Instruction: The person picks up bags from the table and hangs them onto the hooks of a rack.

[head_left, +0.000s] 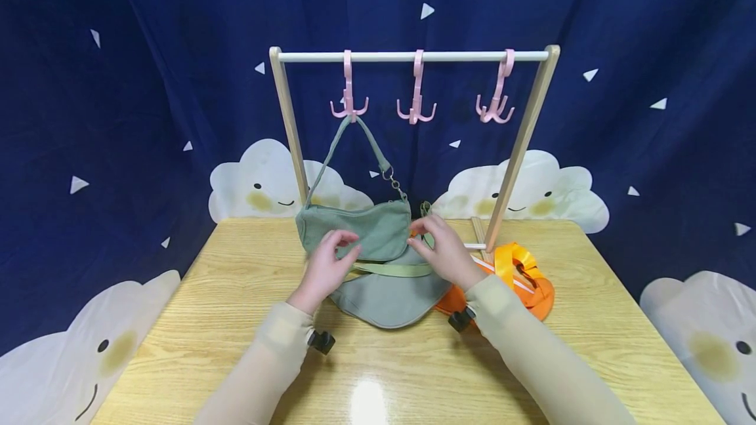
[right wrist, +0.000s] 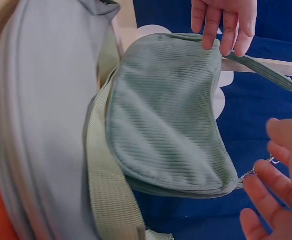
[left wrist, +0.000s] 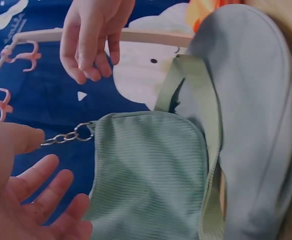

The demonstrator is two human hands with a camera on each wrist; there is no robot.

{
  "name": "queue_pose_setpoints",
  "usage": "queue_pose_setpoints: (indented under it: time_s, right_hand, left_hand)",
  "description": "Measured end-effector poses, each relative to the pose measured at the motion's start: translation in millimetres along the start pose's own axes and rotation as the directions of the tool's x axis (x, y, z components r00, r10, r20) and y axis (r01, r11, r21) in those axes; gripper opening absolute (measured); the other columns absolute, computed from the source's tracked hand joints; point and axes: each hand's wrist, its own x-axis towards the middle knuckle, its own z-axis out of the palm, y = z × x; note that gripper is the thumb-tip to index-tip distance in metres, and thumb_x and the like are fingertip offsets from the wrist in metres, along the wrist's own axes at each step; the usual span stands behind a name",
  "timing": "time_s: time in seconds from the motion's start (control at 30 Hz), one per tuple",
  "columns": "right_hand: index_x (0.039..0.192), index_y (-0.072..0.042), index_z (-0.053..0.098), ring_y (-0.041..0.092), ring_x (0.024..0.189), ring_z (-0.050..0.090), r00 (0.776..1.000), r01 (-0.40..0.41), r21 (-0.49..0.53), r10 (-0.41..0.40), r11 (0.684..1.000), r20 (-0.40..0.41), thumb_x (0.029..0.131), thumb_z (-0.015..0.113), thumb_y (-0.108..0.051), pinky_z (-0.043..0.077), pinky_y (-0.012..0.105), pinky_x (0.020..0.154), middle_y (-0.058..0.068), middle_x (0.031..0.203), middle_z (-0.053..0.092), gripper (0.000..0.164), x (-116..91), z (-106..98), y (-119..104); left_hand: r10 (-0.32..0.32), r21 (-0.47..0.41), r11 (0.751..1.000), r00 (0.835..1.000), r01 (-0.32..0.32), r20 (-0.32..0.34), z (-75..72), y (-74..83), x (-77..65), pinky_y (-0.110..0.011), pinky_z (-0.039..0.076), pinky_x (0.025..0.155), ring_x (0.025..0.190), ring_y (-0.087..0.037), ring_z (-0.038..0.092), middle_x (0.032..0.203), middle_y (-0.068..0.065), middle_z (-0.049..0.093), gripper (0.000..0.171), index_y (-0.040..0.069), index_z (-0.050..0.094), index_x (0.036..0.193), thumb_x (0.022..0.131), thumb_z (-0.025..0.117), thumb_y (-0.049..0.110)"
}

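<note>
A green corduroy shoulder bag hangs by its strap from the left pink hook. A metal chain joins the strap to one end of the bag. My left hand is in front of the bag's left half, fingers loosely bent with nothing between them. At the bag's right end is my right hand, its fingers relaxed and spread, holding nothing. Below the bag lies a grey bag with a light green webbing strap.
An orange bag with an orange strap lies on the wooden table at right, partly behind my right arm. Two more pink hooks, a middle hook and a right hook, hang from the rack's white rail. A dark blue curtain stands behind.
</note>
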Motion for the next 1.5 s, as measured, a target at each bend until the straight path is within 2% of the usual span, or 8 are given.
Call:
queue_pose_setpoints:
  time_s: [0.23,0.37,0.5,0.7,0.9,1.13,1.3,1.5]
  right_hand:
    - [0.117,-0.004,0.069,0.028,0.108,0.064,0.992,-0.006,-0.05,0.012,0.999,0.123,0.095,0.076,-0.015,0.054,0.046,0.098,0.011,0.113,0.066,0.026,-8.7,3.4,5.8]
    - [0.116,-0.005,0.07,0.029,0.107,0.066,0.985,0.02,-0.094,-0.003,0.995,0.174,0.095,0.076,-0.017,0.055,0.046,0.096,0.009,0.112,0.066,0.025,-12.3,5.8,10.1]
    - [0.113,-0.007,0.069,0.033,0.105,0.066,0.976,0.061,-0.124,-0.033,0.99,0.216,0.094,0.076,-0.015,0.054,0.048,0.094,0.011,0.111,0.068,0.022,-16.3,7.6,14.5]
    - [0.114,-0.008,0.069,0.034,0.106,0.067,0.959,0.079,-0.174,-0.027,0.982,0.281,0.092,0.078,-0.013,0.053,0.049,0.095,0.013,0.113,0.071,0.025,-21.1,10.2,18.7]
    - [0.115,-0.007,0.07,0.029,0.106,0.067,0.947,0.13,-0.273,-0.038,0.953,0.319,0.09,0.08,-0.016,0.054,0.049,0.094,0.007,0.111,0.071,0.028,-23.8,13.5,22.4]
    - [0.113,-0.012,0.071,0.029,0.102,0.066,0.932,0.176,-0.361,-0.037,0.916,0.36,0.088,0.083,-0.02,0.053,0.051,0.092,0.004,0.109,0.071,0.028,-26.4,16.1,24.5]
    - [0.113,-0.013,0.07,0.027,0.101,0.067,0.932,0.182,-0.388,-0.033,0.904,0.361,0.088,0.083,-0.019,0.054,0.051,0.091,0.004,0.109,0.071,0.029,-26.9,19.3,27.6]
    - [0.113,-0.014,0.07,0.028,0.101,0.069,0.923,0.151,-0.423,0.025,0.894,0.383,0.09,0.082,-0.019,0.052,0.053,0.093,0.003,0.109,0.072,0.027,-26.9,24.9,30.6]
  left_hand:
    - [0.042,0.086,0.995,0.996,-0.049,0.082,9.4,-7.2,-3.3,-0.056,0.052,0.096,0.112,-0.043,0.06,0.114,-0.02,0.064,0.024,-0.003,0.068,0.116,0.096,0.071,0.009]
    - [0.067,0.171,0.981,0.99,-0.088,0.123,14.7,-11.7,-3.9,-0.051,0.052,0.099,0.114,-0.04,0.063,0.115,-0.016,0.065,0.022,0.0,0.069,0.114,0.095,0.073,0.011]
    - [0.058,0.268,0.958,0.981,-0.107,0.184,19.4,-14.8,-5.7,-0.048,0.051,0.101,0.118,-0.036,0.062,0.119,-0.011,0.065,0.024,0.005,0.069,0.116,0.095,0.074,0.015]
    - [0.086,0.381,0.906,0.962,-0.184,0.26,26.0,-18.7,-8.4,-0.046,0.052,0.099,0.115,-0.033,0.061,0.117,-0.01,0.066,0.024,0.007,0.069,0.116,0.096,0.074,0.016]
    - [0.115,0.422,0.875,0.949,-0.238,0.295,31.2,-21.9,-8.2,-0.047,0.052,0.098,0.11,-0.034,0.062,0.115,-0.009,0.066,0.023,0.006,0.069,0.114,0.094,0.076,0.016]
    - [0.137,0.488,0.819,0.928,-0.303,0.347,37.3,-26.3,-5.6,-0.046,0.053,0.098,0.11,-0.031,0.063,0.114,-0.009,0.067,0.023,0.006,0.069,0.114,0.094,0.076,0.016]
    - [0.128,0.505,0.804,0.921,-0.314,0.369,41.6,-30.8,-4.5,-0.044,0.053,0.098,0.11,-0.029,0.063,0.114,-0.009,0.067,0.024,0.006,0.069,0.114,0.094,0.076,0.017]
    - [0.13,0.525,0.784,0.914,-0.332,0.384,45.0,-35.5,-4.2,-0.043,0.054,0.095,0.105,-0.029,0.064,0.11,-0.008,0.066,0.025,0.006,0.069,0.114,0.093,0.077,0.017]
